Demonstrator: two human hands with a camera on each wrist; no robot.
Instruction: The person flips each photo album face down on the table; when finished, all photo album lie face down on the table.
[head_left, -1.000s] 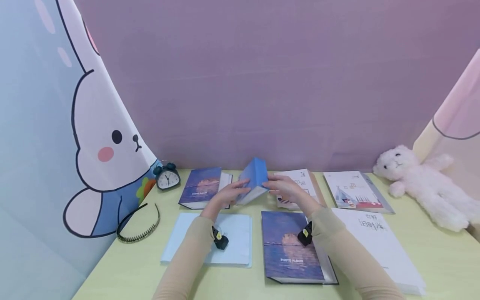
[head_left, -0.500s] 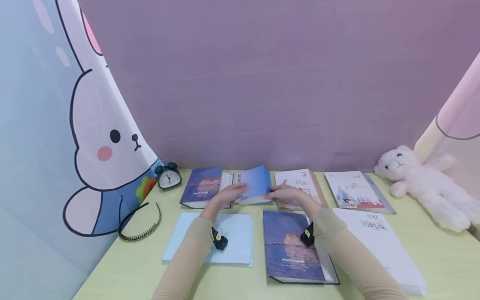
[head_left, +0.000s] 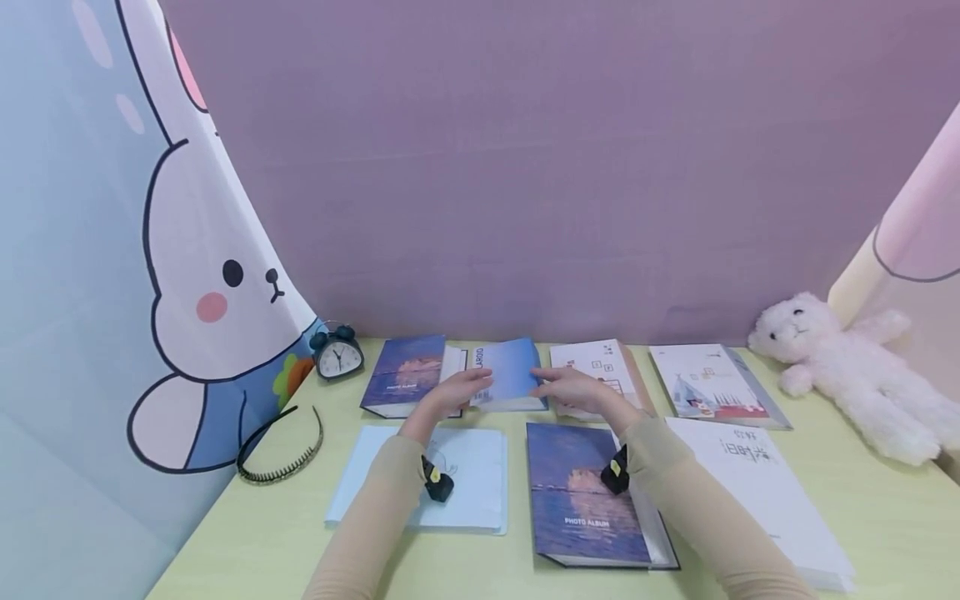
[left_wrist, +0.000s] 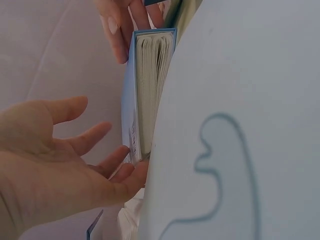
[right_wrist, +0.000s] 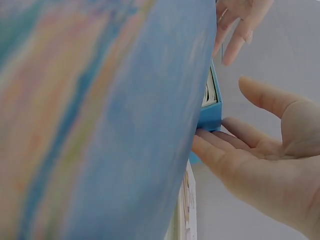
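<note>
A blue photo album [head_left: 513, 367] lies cover up in the back row, between two other albums. At its left end is my left hand [head_left: 459, 387], fingertips touching the lower corner and thumb held apart, as the left wrist view shows with the album's page edges [left_wrist: 152, 65]. On the opposite side my right hand [head_left: 576, 388] touches the blue spine corner [right_wrist: 210, 117] with extended fingers; its thumb stands away from the album. Left of it sits a purple-blue photo album [head_left: 405, 371], and to the right a white-covered album [head_left: 588, 354].
Nearer me lie a pale blue album [head_left: 472, 479], a dark photo album [head_left: 577, 492] and a large white album [head_left: 750, 483]. Another white album [head_left: 705, 375] is back right, beside a plush toy [head_left: 840, 375]. An alarm clock [head_left: 337, 358] and headband [head_left: 277, 475] are left.
The blue album has gone from tilted with its raised side up to lying flat, its cover now facing up. Both hands have stayed at its sides, with their grip loosened.
</note>
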